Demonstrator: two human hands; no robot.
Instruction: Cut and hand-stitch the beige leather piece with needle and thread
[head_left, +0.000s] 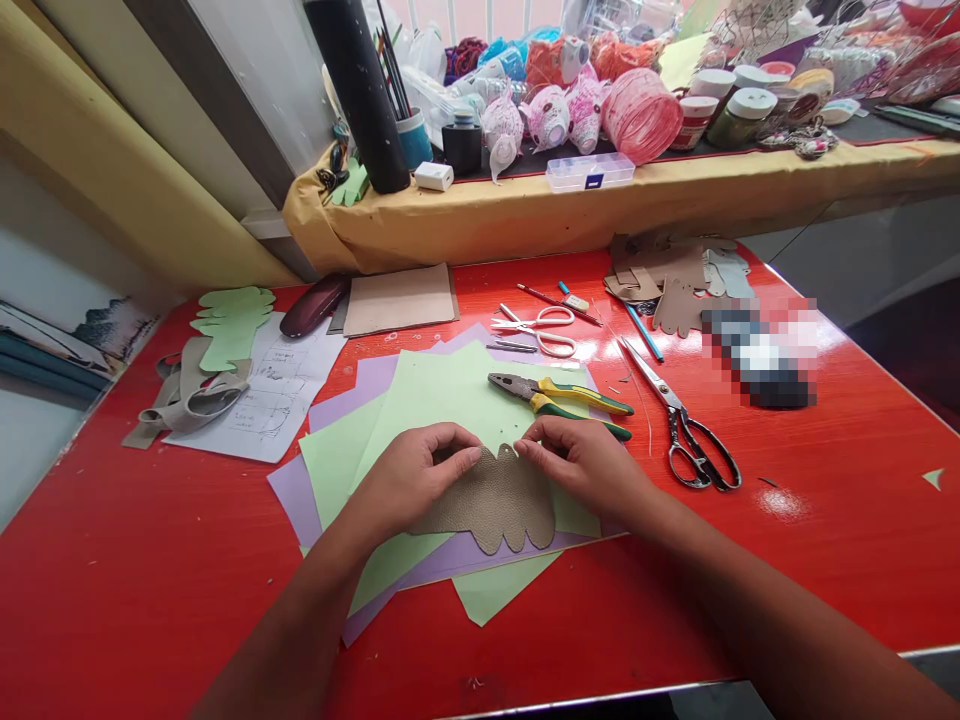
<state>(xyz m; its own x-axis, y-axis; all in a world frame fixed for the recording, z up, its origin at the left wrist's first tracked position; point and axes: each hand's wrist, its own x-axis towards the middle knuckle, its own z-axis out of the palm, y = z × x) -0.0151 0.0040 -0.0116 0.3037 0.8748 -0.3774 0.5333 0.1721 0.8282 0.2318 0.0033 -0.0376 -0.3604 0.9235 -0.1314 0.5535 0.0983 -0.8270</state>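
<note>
Between my hands lies a taupe leather piece (491,505) with scalloped edges, resting on stacked green and purple paper sheets (427,395). My left hand (431,465) pinches its upper edge between thumb and fingers. At the upper right of the same edge, my right hand (574,455) also pinches the leather, thumb against forefinger. A small hole shows near the lobe between them. Just beyond my right hand lie pliers (555,395) with yellow and green handles. Both palms are turned away from view.
Black-handled scissors (679,425) lie open at the right, small white-handled scissors (536,325) behind the paper. A sketched sheet (281,385), green cutouts (232,320) and a dark glasses case (315,305) are at left. Leather scraps (667,275) sit at back right. A crowded ledge (480,225) borders the table.
</note>
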